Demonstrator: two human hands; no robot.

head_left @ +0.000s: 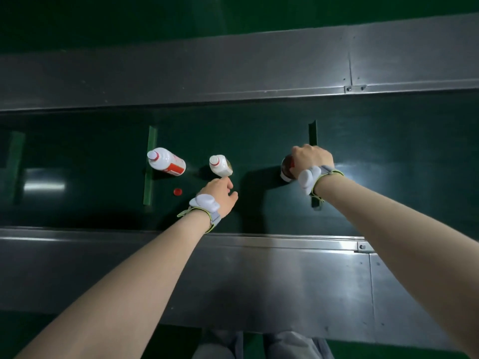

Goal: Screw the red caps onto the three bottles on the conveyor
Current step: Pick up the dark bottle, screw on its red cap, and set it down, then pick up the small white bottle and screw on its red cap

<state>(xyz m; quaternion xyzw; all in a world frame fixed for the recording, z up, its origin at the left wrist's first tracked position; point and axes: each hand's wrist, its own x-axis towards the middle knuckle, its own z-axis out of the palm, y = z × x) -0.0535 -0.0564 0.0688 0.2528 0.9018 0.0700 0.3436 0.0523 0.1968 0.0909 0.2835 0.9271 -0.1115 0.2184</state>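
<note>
While your right hand (312,158) clamps over the top of the right bottle (286,169), keep that bottle upright and turn the cap squarely; whether a cap sits under the palm is hidden. Your left hand (220,195) is loosely curled, holding nothing visible, fingertips just beside the middle bottle (220,165). One red cap (177,192) lies on the belt (388,151) near the left bottle (166,161).

White bottles (166,161) with red label bands, small red cap (177,192), dark green belt (388,151), grey steel rails (259,275).
</note>
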